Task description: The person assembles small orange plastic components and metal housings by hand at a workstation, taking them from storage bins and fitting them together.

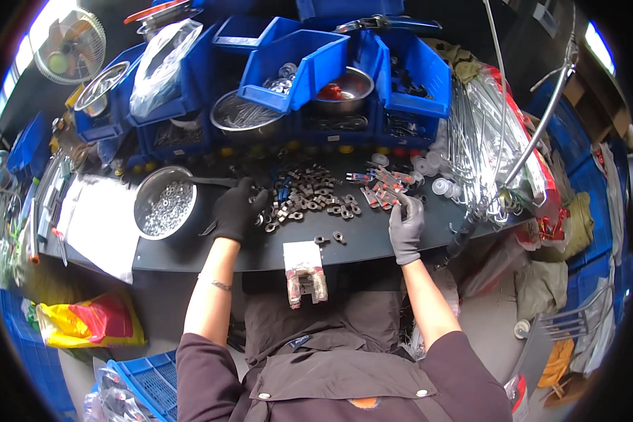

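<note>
My left hand [233, 211], in a black glove, is at the left edge of a pile of small dark metal clips [306, 191] on the dark tabletop. Its fingers are curled, and what they hold is hidden. My right hand [406, 226], in a grey glove, has its fingers drawn together at a smaller heap of metal pieces with orange-red parts [383, 188]. Whatever is in the fingertips is too small to name. Between the hands, two loose clips [339, 238] lie near the table edge. Below them a white-topped, two-pronged block [304, 273] sticks out over the edge.
A steel bowl of small rings [167, 204] stands left, beside white paper [98, 224]. Blue bins [299, 70] and steel bowls line the back. White plastic caps [443, 187] and a bundle of long metal rods [475, 133] lie right. A fan [70, 46] is far left.
</note>
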Demonstrator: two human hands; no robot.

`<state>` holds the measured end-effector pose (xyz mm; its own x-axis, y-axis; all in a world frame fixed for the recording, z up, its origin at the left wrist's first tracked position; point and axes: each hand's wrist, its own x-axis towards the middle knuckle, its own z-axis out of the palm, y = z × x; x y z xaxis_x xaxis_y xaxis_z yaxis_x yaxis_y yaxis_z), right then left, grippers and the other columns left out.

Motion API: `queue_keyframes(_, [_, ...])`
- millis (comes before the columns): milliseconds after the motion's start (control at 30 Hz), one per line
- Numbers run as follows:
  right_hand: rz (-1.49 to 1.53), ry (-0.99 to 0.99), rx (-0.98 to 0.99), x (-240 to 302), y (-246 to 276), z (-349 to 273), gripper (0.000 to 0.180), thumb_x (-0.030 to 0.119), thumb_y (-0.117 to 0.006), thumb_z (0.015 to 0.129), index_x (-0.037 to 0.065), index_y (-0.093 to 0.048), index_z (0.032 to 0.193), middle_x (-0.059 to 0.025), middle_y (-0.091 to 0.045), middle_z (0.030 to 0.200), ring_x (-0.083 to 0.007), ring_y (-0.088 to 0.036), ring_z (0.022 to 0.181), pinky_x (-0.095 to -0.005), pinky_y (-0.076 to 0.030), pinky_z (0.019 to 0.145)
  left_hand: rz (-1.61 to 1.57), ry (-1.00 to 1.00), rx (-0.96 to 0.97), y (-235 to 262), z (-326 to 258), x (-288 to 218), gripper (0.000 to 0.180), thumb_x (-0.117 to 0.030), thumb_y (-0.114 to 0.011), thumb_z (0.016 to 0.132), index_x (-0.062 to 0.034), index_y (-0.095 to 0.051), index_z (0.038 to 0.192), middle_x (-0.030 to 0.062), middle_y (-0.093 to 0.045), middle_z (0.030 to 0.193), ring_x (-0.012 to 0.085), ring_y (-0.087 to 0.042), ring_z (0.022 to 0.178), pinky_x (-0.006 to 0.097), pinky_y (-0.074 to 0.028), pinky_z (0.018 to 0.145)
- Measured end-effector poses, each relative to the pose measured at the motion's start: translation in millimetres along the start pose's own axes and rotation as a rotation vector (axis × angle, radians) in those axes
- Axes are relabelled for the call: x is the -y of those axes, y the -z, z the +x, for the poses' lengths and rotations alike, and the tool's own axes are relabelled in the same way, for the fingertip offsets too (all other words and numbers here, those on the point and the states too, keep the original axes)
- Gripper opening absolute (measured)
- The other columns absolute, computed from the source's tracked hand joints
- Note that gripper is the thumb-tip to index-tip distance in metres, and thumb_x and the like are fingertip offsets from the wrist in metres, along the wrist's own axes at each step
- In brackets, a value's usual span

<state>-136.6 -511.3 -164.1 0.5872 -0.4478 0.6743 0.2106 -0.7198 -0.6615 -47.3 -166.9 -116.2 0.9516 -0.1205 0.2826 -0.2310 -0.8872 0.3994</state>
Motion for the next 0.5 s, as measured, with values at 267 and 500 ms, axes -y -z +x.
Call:
queue_keyframes(267, [-0.461,0.467,0.607,28,12,40,0.031,0.012,-0.067,0.07,0.011,-0.067,0.101,-0.0074,-0.063,0.103,-0.0266,-0.061,0.095,-0.0381,-0.05,0.081,-1.167,0.038,-0.184,41,1,-43,0.023,-0.028,-0.06,0.093,-0.0069,-0.06,0.102,-0.0003,-0.061,0.075,0.0075,-0.057,0.061,0.022,-0.043,0.05])
queue_keyframes(500, [-0.724,0.585,0.865,14,-11,53,0.022,0.025,-0.067,0.071,0.012,-0.07,0.088,-0.0069,-0.064,0.094,-0.0265,-0.059,0.093,-0.0393,-0.048,0.079,-1.808,0.369,0.287,65,-30,-91,0.035,-0.042,-0.056,0.093,-0.0117,-0.049,0.109,0.0019,-0.054,0.07,0.0107,-0.054,0.057,0.023,-0.042,0.048])
